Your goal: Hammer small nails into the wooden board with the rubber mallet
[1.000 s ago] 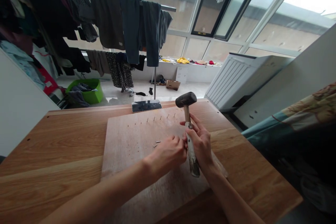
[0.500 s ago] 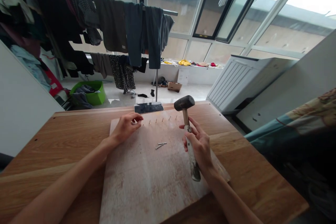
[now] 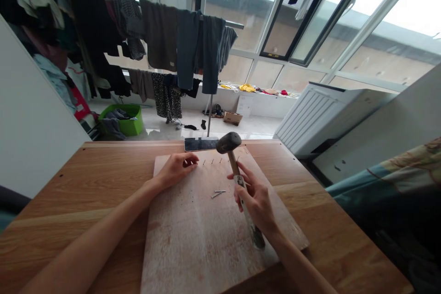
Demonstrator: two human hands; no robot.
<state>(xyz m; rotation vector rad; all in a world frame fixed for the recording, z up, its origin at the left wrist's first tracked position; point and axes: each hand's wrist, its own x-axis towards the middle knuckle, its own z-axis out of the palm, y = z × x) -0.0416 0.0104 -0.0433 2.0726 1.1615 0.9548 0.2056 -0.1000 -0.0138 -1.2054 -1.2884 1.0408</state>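
Note:
A pale plywood board (image 3: 203, 234) lies on the wooden table (image 3: 86, 183). My right hand (image 3: 255, 200) is wrapped round the handle of a hammer (image 3: 237, 179), whose black head is raised over the board's far edge. My left hand (image 3: 177, 167) rests near the board's far left, fingertips pinched together at a small nail standing there. A row of upright nails (image 3: 215, 161) runs along the far edge. Two loose nails (image 3: 218, 193) lie mid-board between my hands.
A dark phone (image 3: 200, 144) lies at the table's far edge. Beyond it, clothes hang on a rack (image 3: 179, 46), a green basket (image 3: 126, 119) sits on the floor, and white panels (image 3: 324, 115) lean at the right. Patterned fabric (image 3: 396, 179) borders the table's right side.
My left hand left the hammer hand, reached to the board's far left and now pinches at a nail there. The hammer head has tilted left toward that spot.

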